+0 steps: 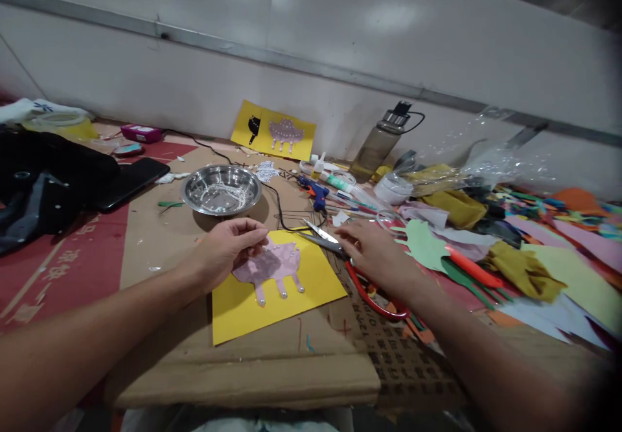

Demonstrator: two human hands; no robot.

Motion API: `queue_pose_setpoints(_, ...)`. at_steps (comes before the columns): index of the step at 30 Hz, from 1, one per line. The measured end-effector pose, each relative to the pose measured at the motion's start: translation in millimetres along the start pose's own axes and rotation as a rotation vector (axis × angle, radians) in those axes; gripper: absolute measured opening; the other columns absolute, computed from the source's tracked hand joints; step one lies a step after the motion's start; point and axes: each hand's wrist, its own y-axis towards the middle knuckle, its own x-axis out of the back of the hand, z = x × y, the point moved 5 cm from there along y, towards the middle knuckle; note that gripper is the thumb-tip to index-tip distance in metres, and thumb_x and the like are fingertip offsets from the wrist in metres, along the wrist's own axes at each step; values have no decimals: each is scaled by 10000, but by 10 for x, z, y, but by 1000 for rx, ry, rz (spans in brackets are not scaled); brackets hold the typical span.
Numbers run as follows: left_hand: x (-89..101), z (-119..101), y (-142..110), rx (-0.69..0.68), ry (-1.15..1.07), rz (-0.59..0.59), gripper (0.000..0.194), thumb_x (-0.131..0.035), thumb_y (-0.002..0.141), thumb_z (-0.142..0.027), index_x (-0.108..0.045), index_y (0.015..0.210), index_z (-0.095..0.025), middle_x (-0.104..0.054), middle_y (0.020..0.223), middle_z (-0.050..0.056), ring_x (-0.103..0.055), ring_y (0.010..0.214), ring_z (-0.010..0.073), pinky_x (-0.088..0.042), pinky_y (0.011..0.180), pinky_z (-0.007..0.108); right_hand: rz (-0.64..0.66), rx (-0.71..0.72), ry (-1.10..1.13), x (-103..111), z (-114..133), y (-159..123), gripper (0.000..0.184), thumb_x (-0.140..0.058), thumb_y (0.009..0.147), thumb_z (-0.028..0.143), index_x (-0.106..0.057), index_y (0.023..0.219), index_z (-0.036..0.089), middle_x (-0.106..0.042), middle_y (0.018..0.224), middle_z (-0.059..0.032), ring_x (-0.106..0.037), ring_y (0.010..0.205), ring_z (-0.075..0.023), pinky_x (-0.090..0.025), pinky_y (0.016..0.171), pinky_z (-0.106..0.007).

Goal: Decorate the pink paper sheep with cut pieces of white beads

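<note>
At six o'clock on bench (243,370), yellow card (315,296) lies flat, bearing pink cutout (272,269), shiny beads (284,295) at leg tips. Step in hand: apparently bead work. Left hand (218,254) at cutout's ten o'clock; grip together, contents hidden. Right hand (379,254) by scissors (331,244), card's one o'clock; grip: cannot tell. Bowl (249,182) at card's eleven. Next move likely calls for steady, precise fingertips.

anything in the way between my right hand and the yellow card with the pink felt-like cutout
Yes: the metal scissors with red handles lie between your right hand and the yellow card, their blades at its upper right edge. Nothing visible blocks your left hand, which is over the card's pink cutout.
</note>
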Motion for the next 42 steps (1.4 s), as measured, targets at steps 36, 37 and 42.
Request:
queue_pose_setpoints(36,64,-160,26,-105,-32,5,166,-724,715,-269,-625,705,-137,-560,650,-8,-463,565,60,-390,582,202,4,224,337,-323,718,170,107,-569,805,110,-665,792,156,-642,789,-41,-567,713,-126,-435,652,-238)
queue_pose_setpoints(37,63,-161,25,-106,-32,7,163,-722,717,-266,-625,707,-136,-561,655,-8,-463,566,59,-389,581,201,9,225,325,-333,721,164,109,-563,814,115,-663,799,156,-639,803,-44,-568,728,-131,-438,662,-241)
queue_pose_setpoints(42,54,-170,7,-108,-33,4,159,-721,716,-256,-620,702,-134,-561,652,-8,-461,564,61,-389,577,203,9,263,230,-371,745,146,124,-534,855,155,-657,844,158,-621,842,-54,-562,755,-143,-435,687,-252)
